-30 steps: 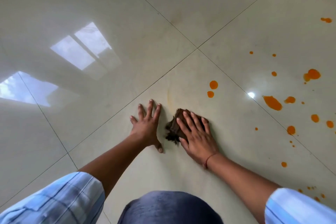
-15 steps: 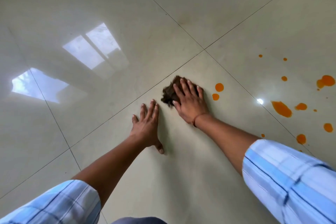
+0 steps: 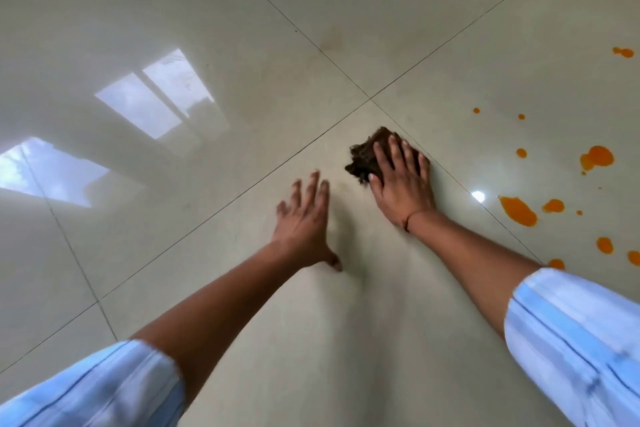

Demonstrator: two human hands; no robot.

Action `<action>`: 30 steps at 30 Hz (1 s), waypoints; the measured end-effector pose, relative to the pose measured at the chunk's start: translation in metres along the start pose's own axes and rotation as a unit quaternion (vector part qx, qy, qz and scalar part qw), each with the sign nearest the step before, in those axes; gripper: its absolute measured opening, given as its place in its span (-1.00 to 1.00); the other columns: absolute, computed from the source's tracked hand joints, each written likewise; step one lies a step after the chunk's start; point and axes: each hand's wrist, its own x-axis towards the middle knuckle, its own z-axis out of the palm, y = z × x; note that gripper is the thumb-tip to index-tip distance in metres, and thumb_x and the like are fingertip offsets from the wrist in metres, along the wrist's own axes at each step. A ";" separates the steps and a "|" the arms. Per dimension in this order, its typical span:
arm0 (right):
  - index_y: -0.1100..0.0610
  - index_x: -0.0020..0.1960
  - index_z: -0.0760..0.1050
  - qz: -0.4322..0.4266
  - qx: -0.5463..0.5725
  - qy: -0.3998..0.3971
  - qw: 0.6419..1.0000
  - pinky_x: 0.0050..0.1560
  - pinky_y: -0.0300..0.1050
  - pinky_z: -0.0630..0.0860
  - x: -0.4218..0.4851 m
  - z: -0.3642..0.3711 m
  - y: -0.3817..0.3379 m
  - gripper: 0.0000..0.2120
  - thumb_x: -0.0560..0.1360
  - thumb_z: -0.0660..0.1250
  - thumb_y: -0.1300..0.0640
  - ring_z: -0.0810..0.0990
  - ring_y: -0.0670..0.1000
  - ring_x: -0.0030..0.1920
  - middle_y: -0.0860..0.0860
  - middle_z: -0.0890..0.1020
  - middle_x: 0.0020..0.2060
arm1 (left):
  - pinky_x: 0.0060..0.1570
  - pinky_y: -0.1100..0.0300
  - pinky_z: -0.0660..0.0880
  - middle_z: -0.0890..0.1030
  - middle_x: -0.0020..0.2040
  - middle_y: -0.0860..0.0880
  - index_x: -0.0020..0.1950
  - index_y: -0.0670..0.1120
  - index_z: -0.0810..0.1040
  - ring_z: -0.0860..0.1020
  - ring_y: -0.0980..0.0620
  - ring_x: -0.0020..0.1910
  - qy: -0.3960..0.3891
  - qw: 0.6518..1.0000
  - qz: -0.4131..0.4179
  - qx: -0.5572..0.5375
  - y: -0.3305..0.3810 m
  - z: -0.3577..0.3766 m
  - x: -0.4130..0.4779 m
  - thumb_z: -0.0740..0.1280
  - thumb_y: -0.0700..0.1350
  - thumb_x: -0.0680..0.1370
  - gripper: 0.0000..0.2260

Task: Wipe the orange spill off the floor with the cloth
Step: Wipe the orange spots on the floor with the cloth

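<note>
A dark brown cloth lies bunched on the glossy cream tile floor. My right hand presses flat on top of it, fingers spread over its right part. My left hand rests flat on the floor to the left of the cloth, fingers apart, holding nothing. Orange spill drops are scattered to the right: a large blot, another blot, and several smaller spots toward the right edge.
Thin grout lines cross just beyond the cloth. Bright window reflections lie on the tiles at left. My striped light-blue sleeves fill the lower corners.
My right hand slid the cloth away from me and to the right, over the spot where two orange drops were; those drops no longer show. My left hand stayed planted.
</note>
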 end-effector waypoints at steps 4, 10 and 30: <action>-0.02 0.57 0.06 -0.003 -0.002 -0.018 1.000 0.48 0.14 -0.08 -0.066 0.012 0.021 -0.35 0.52 -0.07 -0.20 0.02 0.11 0.55 0.07 0.07 0.57 | 0.39 -0.41 -0.08 -0.41 0.52 -0.10 0.54 -0.07 -0.33 -0.36 -0.32 0.47 -0.075 0.995 0.028 0.052 0.035 -0.009 0.029 0.62 0.20 0.11 0.37; 0.00 0.57 0.01 0.070 0.019 -0.018 0.997 0.49 0.21 -0.10 -0.017 0.000 0.021 -0.37 0.57 0.04 -0.19 -0.05 0.15 0.56 0.09 0.00 0.58 | 0.36 -0.42 -0.13 -0.41 0.52 -0.11 0.54 -0.08 -0.34 -0.37 -0.33 0.46 -0.089 0.995 0.017 0.047 0.039 -0.010 0.030 0.63 0.14 0.13 0.36; 0.00 0.57 0.02 0.095 -0.002 0.009 0.995 0.49 0.15 -0.04 -0.132 0.014 0.090 -0.36 0.55 -0.01 -0.19 0.03 0.10 0.55 0.06 0.05 0.57 | 0.35 -0.27 0.25 -0.40 0.52 -0.14 0.51 -0.11 -0.40 -0.18 -0.34 0.51 -0.116 0.905 0.201 0.357 0.107 -0.007 0.038 0.64 0.07 0.17 0.35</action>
